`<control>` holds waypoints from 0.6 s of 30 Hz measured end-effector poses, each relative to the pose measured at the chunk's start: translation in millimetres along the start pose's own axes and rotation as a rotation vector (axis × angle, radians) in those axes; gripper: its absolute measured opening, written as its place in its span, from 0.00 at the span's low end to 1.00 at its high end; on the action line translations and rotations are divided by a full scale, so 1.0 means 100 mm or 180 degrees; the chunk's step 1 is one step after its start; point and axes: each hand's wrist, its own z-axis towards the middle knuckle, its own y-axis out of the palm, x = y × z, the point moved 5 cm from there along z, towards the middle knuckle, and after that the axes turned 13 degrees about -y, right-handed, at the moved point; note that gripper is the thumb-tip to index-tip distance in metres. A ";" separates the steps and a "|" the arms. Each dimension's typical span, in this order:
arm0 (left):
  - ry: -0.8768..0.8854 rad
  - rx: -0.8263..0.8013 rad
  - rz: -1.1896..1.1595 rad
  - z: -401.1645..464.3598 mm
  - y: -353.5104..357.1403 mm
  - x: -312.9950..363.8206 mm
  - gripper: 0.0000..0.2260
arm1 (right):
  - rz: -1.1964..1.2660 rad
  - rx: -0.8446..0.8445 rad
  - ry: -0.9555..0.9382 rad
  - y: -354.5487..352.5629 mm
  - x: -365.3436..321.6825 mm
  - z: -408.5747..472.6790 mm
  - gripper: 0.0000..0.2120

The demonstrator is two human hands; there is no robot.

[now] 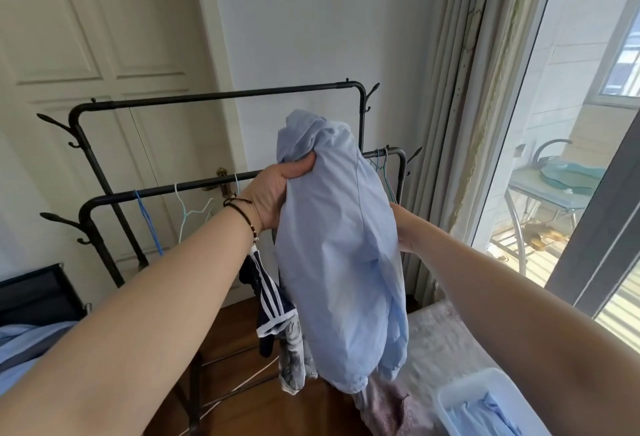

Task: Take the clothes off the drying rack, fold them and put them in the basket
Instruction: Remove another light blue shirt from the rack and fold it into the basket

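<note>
Fingers of left hand [273, 193] curled tight round bunched top of light blue shirt [341, 245], thumb pressed into the fabric, grip at chest height in front of drying rack [221, 96]. Dark beaded bracelets on left wrist. Right hand [403, 228] mostly hidden behind the shirt's right edge; palm against the cloth, finger state cannot tell.

Head view, top to bottom: shirt hanging in a long crumpled bundle from left hand, lower end dangling just above a mauve-grey cover on the bed [446, 342] at lower right. Black metal rack behind, two bars; lower bar carrying bare hangers, a blue hanger [149, 221] and a pale green hanger [190, 210] at left, more wire hangers at right end behind the shirt. Navy garment with white stripes [268, 300] hanging low behind the shirt, grey patterned garment [294, 356] beside it, touching. White basket [485, 404] at bottom right, light blue cloth already inside. More blue fabric at bottom left edge. Cream panelled door [104, 37] behind rack, curtain [478, 89] and glass balcony door at right.
</note>
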 end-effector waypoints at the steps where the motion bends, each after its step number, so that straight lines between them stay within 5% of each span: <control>1: 0.0006 0.0007 0.0006 0.01 0.02 0.01 0.12 | 0.0010 -0.0130 0.0175 0.04 0.03 -0.02 0.11; 7: -0.0114 0.0052 -0.0053 0.09 0.05 -0.08 0.14 | -0.0783 0.0183 0.0378 0.14 0.15 -0.09 0.13; 10: -0.0054 0.0141 -0.0152 0.08 -0.03 -0.07 0.16 | -0.0343 0.0629 0.0223 0.04 0.21 -0.06 0.09; 13: 0.0068 0.0225 -0.0236 0.06 -0.14 -0.03 0.16 | -0.0579 0.0711 0.0061 -0.11 0.21 -0.13 0.23; 16: 0.0100 0.0262 -0.0226 0.06 -0.17 -0.02 0.19 | 0.0259 0.0244 0.0268 -0.09 0.32 -0.14 0.37; 18: 0.0098 0.0244 -0.0193 0.07 -0.14 -0.02 0.17 | 0.0864 0.0031 0.0327 -0.02 0.32 -0.14 0.37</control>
